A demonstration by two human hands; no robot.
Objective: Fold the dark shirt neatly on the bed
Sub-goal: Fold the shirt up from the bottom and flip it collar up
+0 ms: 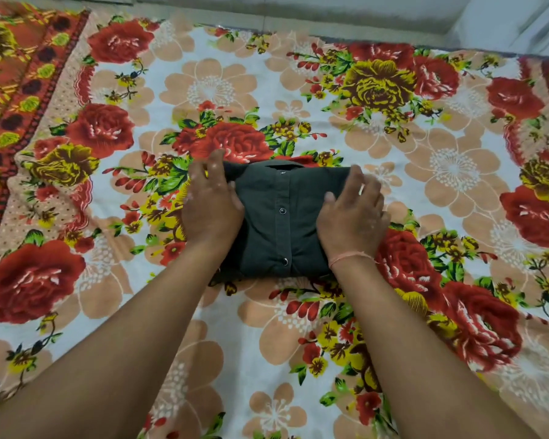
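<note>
The dark shirt (281,217) lies in the middle of the bed as a compact folded rectangle, button placket facing up and collar at the far edge. My left hand (211,204) rests flat on its left side, fingers reaching over the left edge. My right hand (352,213) presses on its right side, fingers spread toward the far right corner; a thin thread band circles that wrist. Both hands cover the shirt's side edges.
A floral bedsheet (203,83) with red and yellow roses covers the bed. An orange patterned cloth (16,74) lies along the left edge. A pale wall or floor strip (298,11) runs beyond the far edge of the bed.
</note>
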